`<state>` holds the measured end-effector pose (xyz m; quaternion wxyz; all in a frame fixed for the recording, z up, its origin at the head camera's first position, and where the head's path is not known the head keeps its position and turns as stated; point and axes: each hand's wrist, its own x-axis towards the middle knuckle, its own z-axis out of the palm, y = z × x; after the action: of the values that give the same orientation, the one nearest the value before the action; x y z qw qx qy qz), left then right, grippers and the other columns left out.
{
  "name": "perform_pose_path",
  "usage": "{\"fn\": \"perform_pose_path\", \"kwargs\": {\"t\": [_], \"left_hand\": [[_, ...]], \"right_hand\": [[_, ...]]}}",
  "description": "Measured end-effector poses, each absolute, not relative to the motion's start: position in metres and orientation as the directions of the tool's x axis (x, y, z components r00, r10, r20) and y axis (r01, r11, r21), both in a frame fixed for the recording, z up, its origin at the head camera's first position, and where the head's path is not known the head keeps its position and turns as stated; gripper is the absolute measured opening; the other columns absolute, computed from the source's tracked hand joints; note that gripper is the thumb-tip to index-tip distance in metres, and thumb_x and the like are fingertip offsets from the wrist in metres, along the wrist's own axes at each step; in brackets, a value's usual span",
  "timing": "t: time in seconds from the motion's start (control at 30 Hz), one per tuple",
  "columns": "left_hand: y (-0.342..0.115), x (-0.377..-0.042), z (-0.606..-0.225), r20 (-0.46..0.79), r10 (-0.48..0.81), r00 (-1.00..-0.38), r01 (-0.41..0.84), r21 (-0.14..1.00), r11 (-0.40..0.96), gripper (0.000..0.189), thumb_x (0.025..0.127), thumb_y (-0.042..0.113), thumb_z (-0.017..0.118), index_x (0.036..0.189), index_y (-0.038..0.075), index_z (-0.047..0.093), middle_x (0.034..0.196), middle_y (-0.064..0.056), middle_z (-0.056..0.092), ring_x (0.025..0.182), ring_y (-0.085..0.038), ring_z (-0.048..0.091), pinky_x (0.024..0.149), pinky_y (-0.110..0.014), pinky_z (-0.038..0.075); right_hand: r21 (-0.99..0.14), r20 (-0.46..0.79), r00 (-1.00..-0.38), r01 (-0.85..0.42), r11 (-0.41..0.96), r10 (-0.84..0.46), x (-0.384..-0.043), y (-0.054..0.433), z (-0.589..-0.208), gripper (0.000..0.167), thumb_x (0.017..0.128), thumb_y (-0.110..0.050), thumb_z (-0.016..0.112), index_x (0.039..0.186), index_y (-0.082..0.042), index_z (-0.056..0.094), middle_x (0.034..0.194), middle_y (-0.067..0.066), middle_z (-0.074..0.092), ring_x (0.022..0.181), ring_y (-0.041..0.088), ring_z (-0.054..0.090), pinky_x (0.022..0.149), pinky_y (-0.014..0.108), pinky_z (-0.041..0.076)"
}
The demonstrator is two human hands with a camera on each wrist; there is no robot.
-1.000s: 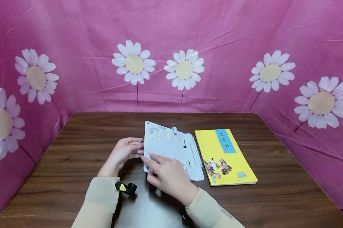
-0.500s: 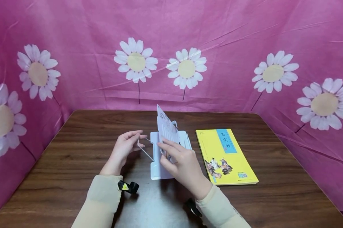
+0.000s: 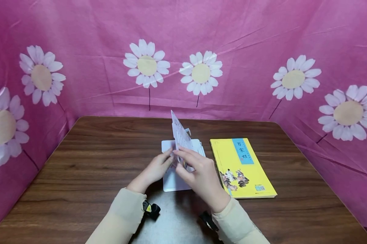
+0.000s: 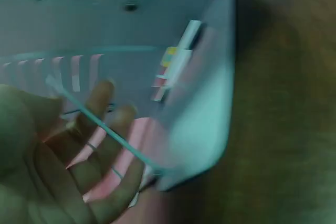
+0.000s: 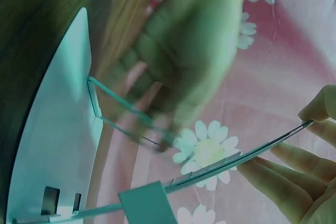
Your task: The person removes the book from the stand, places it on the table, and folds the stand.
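A white folding book stand point(image 3: 175, 181) lies on the table, its printed panel point(image 3: 181, 135) raised from the base. My right hand point(image 3: 203, 173) holds the panel at its near right side; in the right wrist view the thumb and fingertips point(image 5: 315, 109) pinch its edge. My left hand point(image 3: 156, 169) is at the stand's left side, over the base. In the left wrist view a thin U-shaped wire leg point(image 4: 118, 139) crosses that hand, its end between thumb and fingers. Blur softens the left hand in the right wrist view. Where the wire leg meets the panel is hidden in the head view.
A yellow book point(image 3: 229, 152) with a blue title strip lies flat to the right of the stand. The brown wooden table point(image 3: 89, 162) reaches back to a pink cloth point(image 3: 232, 34) with printed white daisies. Black wrist cameras point(image 3: 151, 210) hang at both sleeves.
The panel has been swung up off the base. The left hand has moved right and forward with the wire leg, from beside the stand to over its base, toward the panel.
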<state>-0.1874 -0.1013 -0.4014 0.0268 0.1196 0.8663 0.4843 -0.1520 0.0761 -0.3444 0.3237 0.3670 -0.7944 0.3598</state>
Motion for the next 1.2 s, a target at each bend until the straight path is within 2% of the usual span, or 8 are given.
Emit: {"fn": "perform_pose_path", "kwargs": {"t": [0.13,0.23,0.33,0.53,0.7,0.97,1.1,1.2], "left_hand": [[-0.1,-0.186,-0.411,0.138,0.304,-0.942,0.311,0.696,0.647,0.022,0.098,0.015,0.06,0.113,0.01,0.075,0.104,-0.006,0.075,0.094,-0.016,0.066,0.083,-0.033,0.054],[-0.102,-0.186,-0.414,0.193,0.323,-0.927,0.368,0.639,0.675,0.015,0.095,0.015,0.065,0.1,0.012,0.079,0.09,-0.004,0.074,0.085,-0.015,0.065,0.075,-0.029,0.052],[-0.105,-0.187,-0.416,0.234,0.342,-0.91,0.414,0.577,0.704,0.012,0.092,0.013,0.068,0.095,0.011,0.08,0.081,-0.003,0.07,0.077,-0.016,0.063,0.07,-0.028,0.05],[-0.104,-0.185,-0.415,0.138,0.31,-0.941,0.332,0.557,0.761,0.017,0.092,0.013,0.069,0.105,0.012,0.079,0.085,-0.003,0.07,0.078,-0.016,0.063,0.07,-0.03,0.05],[-0.101,-0.183,-0.414,0.062,0.275,-0.959,0.266,0.527,0.807,0.02,0.092,0.013,0.069,0.11,0.014,0.078,0.092,-0.006,0.07,0.084,-0.018,0.063,0.074,-0.033,0.052],[-0.102,-0.176,-0.406,-0.052,0.307,-0.95,0.242,0.497,0.833,0.035,0.097,0.004,0.058,0.123,0.023,0.071,0.092,0.0,0.057,0.074,-0.012,0.047,0.063,-0.024,0.038],[-0.103,-0.175,-0.404,-0.06,0.324,-0.944,0.258,0.476,0.841,0.035,0.098,0.008,0.058,0.124,0.028,0.071,0.09,0.003,0.054,0.073,-0.012,0.045,0.062,-0.024,0.037],[-0.106,-0.178,-0.405,-0.029,0.36,-0.933,0.3,0.492,0.817,0.029,0.098,0.012,0.06,0.122,0.023,0.073,0.091,0.001,0.056,0.075,-0.012,0.049,0.063,-0.026,0.041]], "right_hand": [[-0.377,0.769,-0.548,-0.805,0.458,-0.329,-0.153,0.079,-0.342,0.033,0.079,0.002,0.069,0.111,-0.006,0.075,0.113,0.012,0.074,0.095,0.019,0.073,0.07,0.022,0.059],[-0.392,0.757,-0.566,-0.794,0.465,-0.327,-0.152,0.08,-0.341,0.034,0.08,0.001,0.069,0.112,-0.006,0.075,0.115,0.011,0.073,0.097,0.019,0.073,0.071,0.022,0.059],[-0.4,0.748,-0.576,-0.789,0.467,-0.331,-0.151,0.08,-0.341,0.034,0.08,0.001,0.069,0.113,-0.007,0.074,0.116,0.011,0.073,0.096,0.019,0.073,0.071,0.023,0.059],[-0.459,0.741,-0.601,-0.778,0.429,-0.298,-0.153,0.083,-0.337,0.034,0.079,0.005,0.07,0.111,-0.005,0.074,0.114,0.012,0.073,0.097,0.021,0.073,0.068,0.026,0.06],[-0.547,0.712,-0.662,-0.732,0.406,-0.234,-0.153,0.089,-0.333,0.034,0.077,0.007,0.073,0.109,-0.003,0.075,0.113,0.013,0.074,0.09,0.024,0.075,0.068,0.023,0.059],[-0.607,0.671,-0.71,-0.692,0.39,-0.216,-0.153,0.092,-0.33,0.033,0.079,0.006,0.072,0.111,-0.003,0.074,0.113,0.015,0.073,0.089,0.025,0.075,0.067,0.026,0.06],[-0.616,0.669,-0.717,-0.682,0.396,-0.194,-0.154,0.094,-0.328,0.033,0.078,0.007,0.071,0.109,-0.004,0.074,0.109,0.015,0.074,0.087,0.028,0.075,0.066,0.029,0.06],[-0.612,0.672,-0.713,-0.688,0.391,-0.201,-0.155,0.094,-0.33,0.033,0.078,0.007,0.071,0.109,-0.003,0.074,0.109,0.015,0.074,0.087,0.029,0.075,0.067,0.029,0.06]]}}
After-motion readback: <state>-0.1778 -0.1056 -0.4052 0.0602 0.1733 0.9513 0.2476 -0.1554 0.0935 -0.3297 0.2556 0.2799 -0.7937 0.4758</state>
